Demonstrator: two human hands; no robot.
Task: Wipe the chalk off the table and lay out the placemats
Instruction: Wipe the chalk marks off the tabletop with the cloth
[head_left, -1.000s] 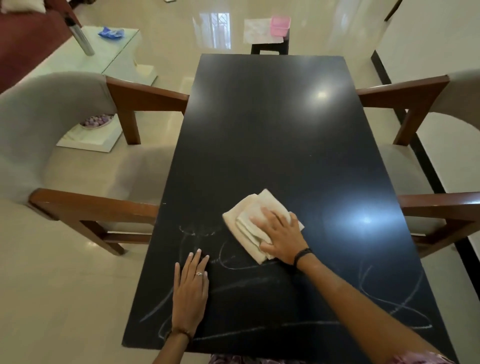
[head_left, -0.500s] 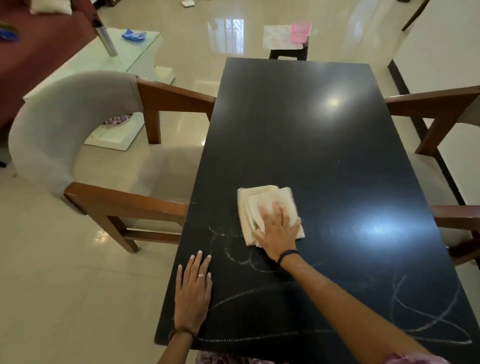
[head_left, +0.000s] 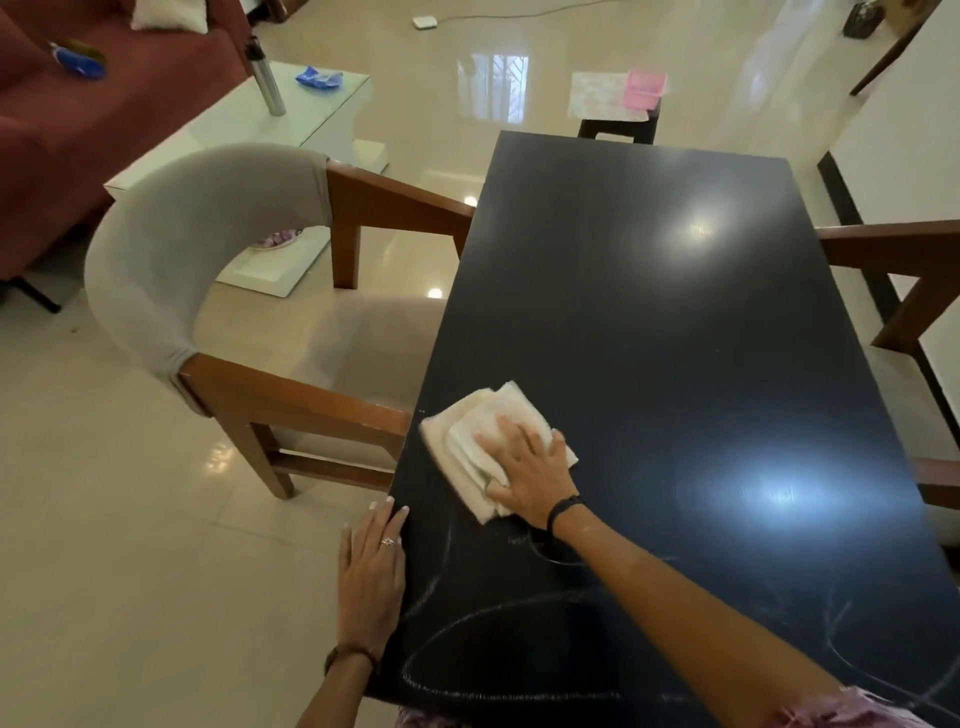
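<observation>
A black table (head_left: 649, 312) carries white chalk lines (head_left: 467, 629) along its near end. My right hand (head_left: 530, 467) presses flat, fingers spread, on a folded cream cloth (head_left: 462, 431) near the table's left edge. My left hand (head_left: 371, 577) rests flat with straight fingers on the left edge, just below the cloth. Pink and patterned placemats (head_left: 618, 93) lie on a dark stool beyond the far end of the table.
A grey upholstered chair with wooden arms (head_left: 218, 312) stands against the table's left side. Another chair's wooden arm (head_left: 893, 244) reaches in on the right. A white low table (head_left: 244, 135) with a steel bottle (head_left: 267, 78) stands at the back left, next to a red sofa.
My right hand has slid the cloth leftward to the table's left edge, and the chalk marks there are gone. The left hand now sits at the edge. The view has swung left.
</observation>
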